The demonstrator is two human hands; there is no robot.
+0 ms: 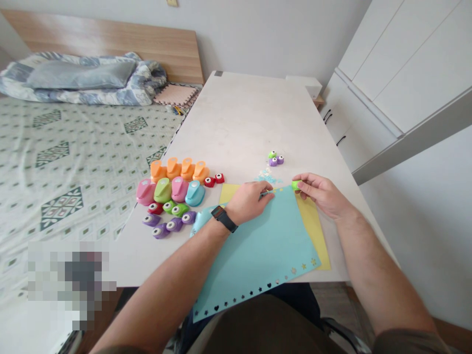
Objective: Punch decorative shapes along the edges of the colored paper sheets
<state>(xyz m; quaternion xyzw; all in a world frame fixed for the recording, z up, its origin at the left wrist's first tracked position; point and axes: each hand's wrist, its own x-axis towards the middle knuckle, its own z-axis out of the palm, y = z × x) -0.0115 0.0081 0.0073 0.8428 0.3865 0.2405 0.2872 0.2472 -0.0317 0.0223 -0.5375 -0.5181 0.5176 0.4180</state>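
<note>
The left hand grips the blue sheet; the right hand pinches the green punch at its corner. Squeezing squarely, with the edge taut, suits best.

Soft, fairly bright light is filling the room evenly, and its source is staying out of view. The white desk is looking pale and slightly washed out, with faint shadows lying near the hands. The wide lens is bending and stretching the cabinet and the forearms toward the edges. Fine detail is appearing soft, and coarse pixel blocks are covering the lower left.
</note>
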